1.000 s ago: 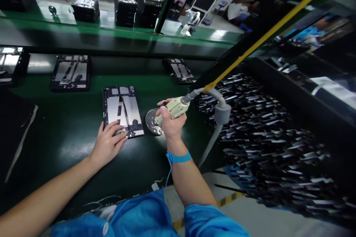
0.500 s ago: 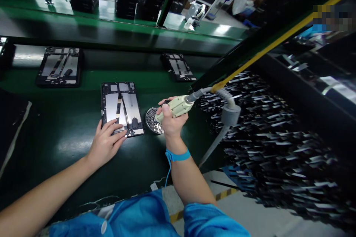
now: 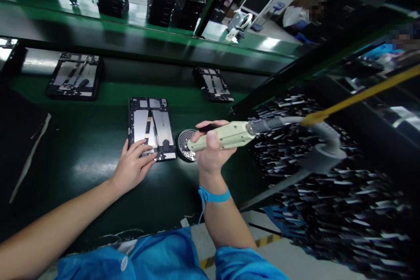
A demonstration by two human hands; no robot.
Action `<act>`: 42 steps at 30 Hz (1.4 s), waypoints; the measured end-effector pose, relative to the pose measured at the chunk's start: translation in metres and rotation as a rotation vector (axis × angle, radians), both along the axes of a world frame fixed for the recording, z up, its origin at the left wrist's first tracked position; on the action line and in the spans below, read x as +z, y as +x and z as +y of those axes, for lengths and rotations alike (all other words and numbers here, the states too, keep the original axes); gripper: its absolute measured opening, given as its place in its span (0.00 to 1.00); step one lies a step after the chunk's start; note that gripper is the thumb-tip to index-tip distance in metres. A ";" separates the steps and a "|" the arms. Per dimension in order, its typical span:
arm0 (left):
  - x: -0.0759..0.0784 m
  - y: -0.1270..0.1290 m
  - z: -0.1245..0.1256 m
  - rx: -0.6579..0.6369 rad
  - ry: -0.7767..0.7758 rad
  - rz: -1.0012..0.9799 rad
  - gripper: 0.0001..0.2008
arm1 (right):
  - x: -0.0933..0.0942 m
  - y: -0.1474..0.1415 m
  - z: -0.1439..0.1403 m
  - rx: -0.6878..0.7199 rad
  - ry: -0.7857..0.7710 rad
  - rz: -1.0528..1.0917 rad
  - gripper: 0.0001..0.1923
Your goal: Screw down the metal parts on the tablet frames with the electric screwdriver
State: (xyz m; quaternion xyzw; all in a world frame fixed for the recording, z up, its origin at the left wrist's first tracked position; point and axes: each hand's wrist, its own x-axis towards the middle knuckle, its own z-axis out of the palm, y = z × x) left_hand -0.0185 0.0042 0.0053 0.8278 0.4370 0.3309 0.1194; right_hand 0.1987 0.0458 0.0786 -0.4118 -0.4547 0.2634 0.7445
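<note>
I took the opened tablet (image 3: 151, 128) on the green bench (image 3: 82, 157) as my landmark. My left hand (image 3: 133, 167) lay flat at its near edge, fingers spread and loosely extended, fingertips pressing the tablet's near left corner; it gripped nothing. My right hand (image 3: 210, 151) was just right of the tablet, closed in a full fist around the cream screwdriver (image 3: 226, 134), whose body lay nearly level and pointed left toward the tablet. Its tip sat over the round perforated screw tray (image 3: 185, 145), which rested on the bench just beside the tablet's near right corner; I could not tell whether the tip touched the tray. A grey hose (image 3: 323, 133) and a yellow cable (image 3: 364, 93) ran from the screwdriver's rear, off to the tablet's right. A blue wrist strap (image 3: 212, 195) circled my right wrist, nearer to me than the tablet. Beyond the tablet, two more opened tablets lay on the belt: one to the far left (image 3: 75, 75), one to the far right (image 3: 214, 84). Farther back still, black stacks (image 3: 160, 2) stood on the rear shelf. Right of the tablet, well apart, a dark bin (image 3: 328, 192) held many small flat parts, blurred.
</note>
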 end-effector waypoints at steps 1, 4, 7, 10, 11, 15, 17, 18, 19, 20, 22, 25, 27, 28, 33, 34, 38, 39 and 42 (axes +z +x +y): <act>0.000 0.000 0.000 -0.003 0.000 0.001 0.09 | 0.003 -0.008 -0.005 0.059 0.004 0.014 0.12; -0.001 0.000 0.001 -0.011 0.006 0.006 0.09 | 0.003 -0.031 -0.017 0.259 -0.023 0.028 0.13; -0.001 -0.001 0.001 -0.012 0.007 0.005 0.09 | -0.003 -0.045 -0.022 0.357 -0.063 0.017 0.15; -0.001 0.000 0.000 -0.009 -0.002 0.002 0.09 | -0.009 -0.049 -0.021 0.385 -0.073 0.023 0.15; -0.001 0.000 0.000 -0.009 -0.005 0.003 0.10 | -0.011 -0.049 -0.021 0.393 -0.069 0.026 0.15; 0.000 0.000 0.000 -0.011 -0.007 0.012 0.11 | -0.015 -0.049 -0.021 0.407 -0.065 0.012 0.14; 0.000 0.000 0.000 -0.014 -0.009 0.013 0.11 | -0.017 -0.048 -0.022 0.387 -0.062 -0.014 0.13; 0.000 -0.001 0.000 -0.016 -0.009 0.013 0.11 | -0.018 -0.048 -0.022 0.374 -0.057 -0.030 0.13; 0.000 -0.001 0.000 -0.016 -0.008 0.013 0.11 | -0.019 -0.048 -0.022 0.364 -0.055 -0.046 0.13; -0.001 -0.001 0.000 -0.016 -0.007 0.013 0.10 | -0.020 -0.048 -0.023 0.359 -0.058 -0.058 0.13; -0.001 -0.002 0.000 -0.018 -0.006 0.014 0.10 | -0.023 -0.050 -0.023 0.365 -0.081 -0.075 0.13; -0.002 -0.003 0.000 -0.023 -0.003 0.024 0.10 | -0.026 -0.052 -0.024 0.384 -0.093 -0.081 0.13; -0.003 -0.003 0.001 -0.025 0.005 0.032 0.10 | -0.024 -0.052 -0.024 0.377 -0.078 -0.081 0.14; -0.003 -0.004 0.001 -0.025 0.010 0.035 0.10 | -0.021 -0.050 -0.023 0.365 -0.070 -0.076 0.15; -0.004 -0.004 0.001 -0.028 0.008 0.040 0.10 | -0.004 -0.017 -0.009 0.122 0.033 0.015 0.12; -0.003 -0.004 0.001 -0.028 0.003 0.039 0.10 | -0.003 -0.008 -0.004 0.041 0.048 0.012 0.12; -0.003 -0.004 0.001 -0.025 -0.003 0.026 0.10 | -0.014 0.016 0.013 -0.135 -0.009 -0.082 0.11; -0.003 -0.004 0.001 -0.024 -0.004 0.025 0.10 | -0.018 0.019 0.016 -0.143 -0.028 -0.100 0.11; -0.003 -0.005 0.001 -0.024 -0.006 0.031 0.10 | -0.026 0.021 0.019 -0.142 -0.046 -0.119 0.10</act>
